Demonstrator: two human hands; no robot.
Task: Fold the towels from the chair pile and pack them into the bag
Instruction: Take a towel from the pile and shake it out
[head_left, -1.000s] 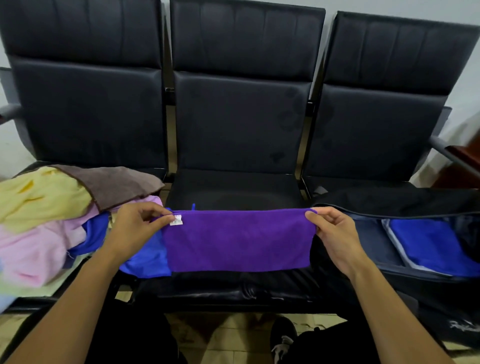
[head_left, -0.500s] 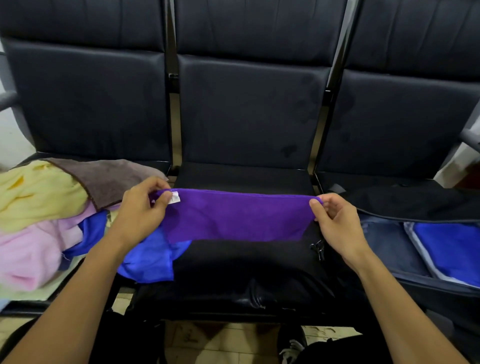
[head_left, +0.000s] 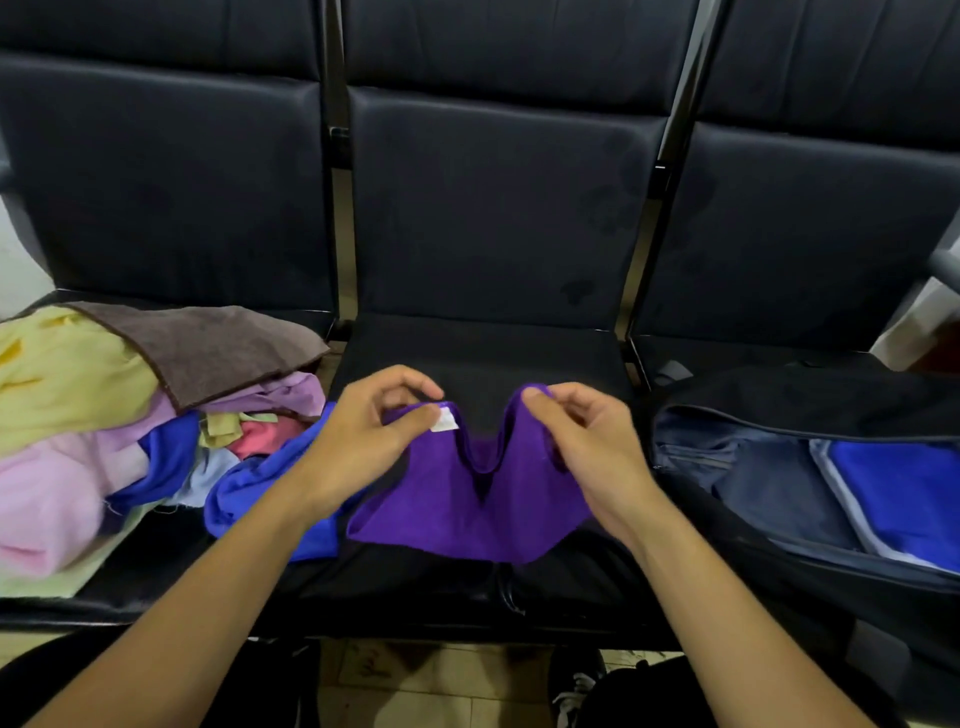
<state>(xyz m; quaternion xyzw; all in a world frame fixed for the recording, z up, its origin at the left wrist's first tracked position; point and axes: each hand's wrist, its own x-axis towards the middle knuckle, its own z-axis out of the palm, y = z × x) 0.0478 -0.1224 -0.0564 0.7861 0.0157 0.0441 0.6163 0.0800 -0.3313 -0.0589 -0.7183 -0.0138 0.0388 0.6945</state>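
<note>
We are pinching the purple towel (head_left: 467, 512) at its top corners, left hand (head_left: 363, 441) by the white tag (head_left: 445, 419), right hand (head_left: 582, 441) opposite, cloth sagging mid-frame between the towel pile (head_left: 104, 415) at left and the bag (head_left: 779, 467) at right.

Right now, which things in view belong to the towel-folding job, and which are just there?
Job: purple towel, pinched by left hand and right hand; towel pile; open bag holding a blue towel.
Just there: black chairs; shoe.
</note>
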